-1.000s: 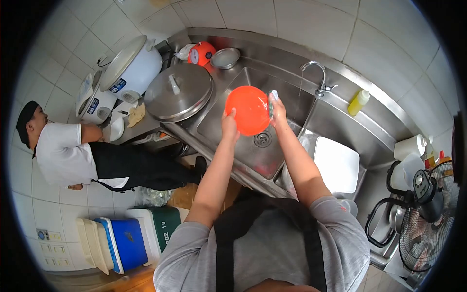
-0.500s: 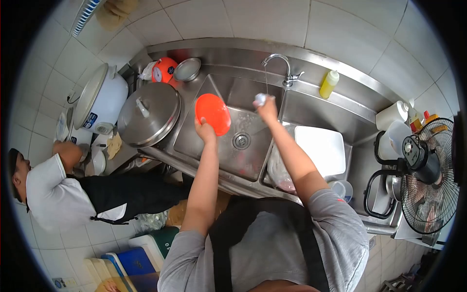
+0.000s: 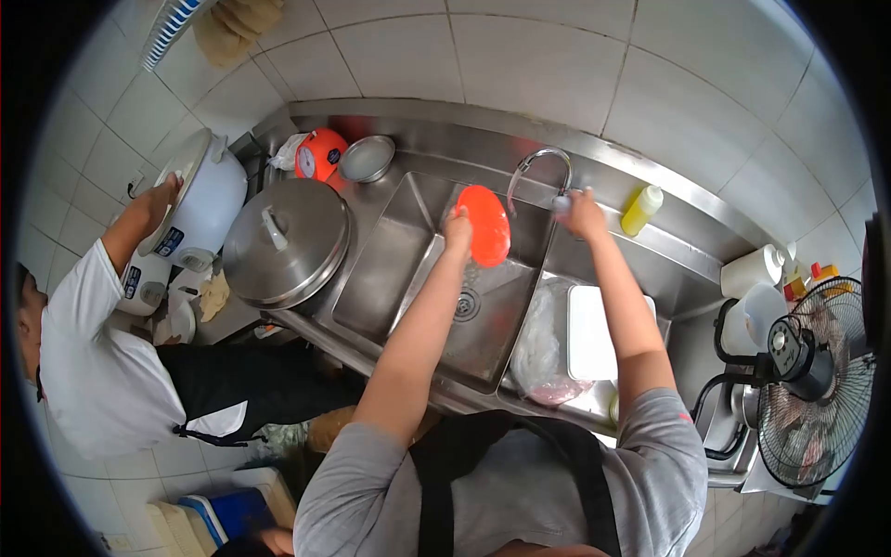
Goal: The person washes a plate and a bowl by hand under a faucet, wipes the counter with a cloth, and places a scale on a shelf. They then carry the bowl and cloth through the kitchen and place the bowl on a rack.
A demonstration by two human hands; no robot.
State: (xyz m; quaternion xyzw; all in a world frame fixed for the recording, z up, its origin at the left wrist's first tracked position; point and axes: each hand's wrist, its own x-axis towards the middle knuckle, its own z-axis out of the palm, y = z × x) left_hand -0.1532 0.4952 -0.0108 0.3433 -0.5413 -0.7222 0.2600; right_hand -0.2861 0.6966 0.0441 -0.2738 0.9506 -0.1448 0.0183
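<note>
An orange-red plate or shallow bowl [image 3: 486,227] is tilted over the left sink basin [image 3: 376,269], gripped at its left edge by my left hand [image 3: 458,232]. My right hand [image 3: 585,215] is closed at the tap handle, around a small whitish thing too blurred to name. From the curved faucet [image 3: 555,153], a thin stream of water falls just right of the plate. Below the hands, the drain [image 3: 467,304] shows in the basin floor.
Right basin: white tray [image 3: 591,334], plastic bag [image 3: 543,348]. Yellow bottle [image 3: 642,211] stands behind; a fan [image 3: 817,381] is far right. Large lidded pot [image 3: 288,241], orange scale [image 3: 320,155] and metal bowl [image 3: 368,159] are left. A co-worker [image 3: 102,353] touches a white cooker [image 3: 206,204].
The plate and my left hand have moved right, nearer the water. My right hand has gone from under the faucet to its handle. The co-worker's arm has risen to the cooker lid.
</note>
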